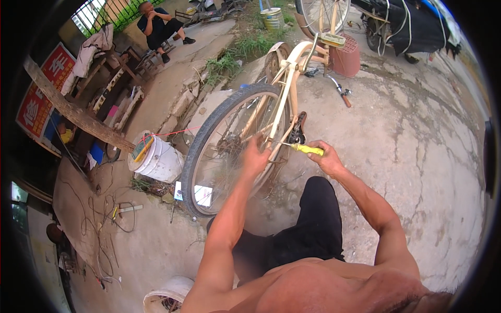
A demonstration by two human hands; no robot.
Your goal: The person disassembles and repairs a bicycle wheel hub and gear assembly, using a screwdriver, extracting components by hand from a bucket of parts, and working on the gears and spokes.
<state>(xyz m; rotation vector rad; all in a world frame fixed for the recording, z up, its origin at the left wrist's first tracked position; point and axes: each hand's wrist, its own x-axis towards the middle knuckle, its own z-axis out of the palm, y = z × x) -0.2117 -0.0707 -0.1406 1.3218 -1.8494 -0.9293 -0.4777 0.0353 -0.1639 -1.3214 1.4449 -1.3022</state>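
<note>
A cream bicycle frame (pixel 292 78) stands before me, its near wheel (pixel 195 151) with a black tyre turned toward my left. My right hand (pixel 326 156) is closed round the yellow handle of a screwdriver (pixel 308 149). The screwdriver's thin shaft points left to a frame tube beside the near wheel. Close to that tip is my left hand (pixel 255 154), its fingers bent against the frame; whether they pinch a small part is hidden. A black pedal (pixel 298 128) sits just beyond the screwdriver.
At left stands a white bucket (pixel 156 159) with a yellow-and-teal item on top. Cables (pixel 99 229) lie on the concrete. Another bucket (pixel 169 295) is at the bottom edge. A red basket (pixel 345 57) stands beyond the frame. A person (pixel 156 26) sits far left.
</note>
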